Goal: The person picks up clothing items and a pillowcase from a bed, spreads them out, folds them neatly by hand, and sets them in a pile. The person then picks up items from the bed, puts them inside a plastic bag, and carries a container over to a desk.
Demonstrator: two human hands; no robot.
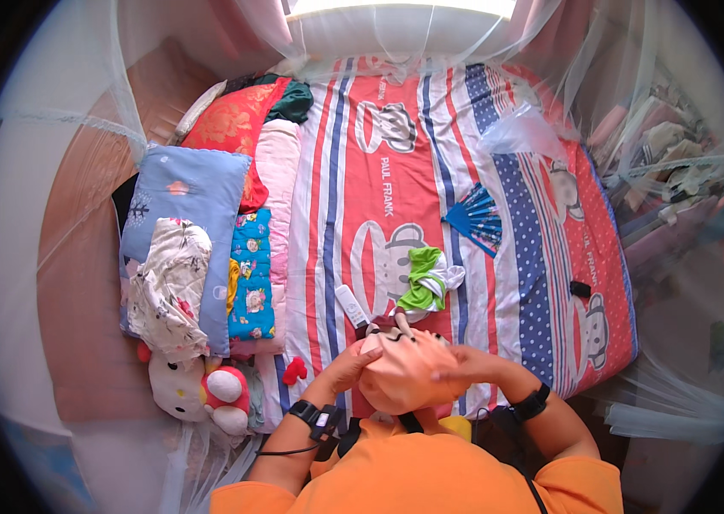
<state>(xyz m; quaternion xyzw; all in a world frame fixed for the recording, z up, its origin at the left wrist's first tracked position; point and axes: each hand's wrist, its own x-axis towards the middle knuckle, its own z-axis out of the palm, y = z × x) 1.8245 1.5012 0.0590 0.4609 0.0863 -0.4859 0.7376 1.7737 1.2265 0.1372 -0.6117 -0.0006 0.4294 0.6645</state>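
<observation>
Between my hands, close to my chest, is a bunched peach-orange cloth (404,376). My left hand (352,366) grips its left side, the thumb on top. My right hand (468,366) is at its right side, with the fingertips partly against the cloth. Just beyond the cloth, on the bed, are a white remote control (352,307), some dark red fabric and a crumpled green and white cloth (426,279). A blue folding fan (477,221) lies spread farther off to the right. What is under the peach-orange cloth is hidden.
Pillows, a blue pillow (208,186) and a floral cloth (169,289) are piled on the left. Below them sits a white plush toy (175,389), with a small red item (295,371) nearby. A black object (580,289) and a clear plastic bag (522,132) lie right. Mosquito netting surrounds the bed.
</observation>
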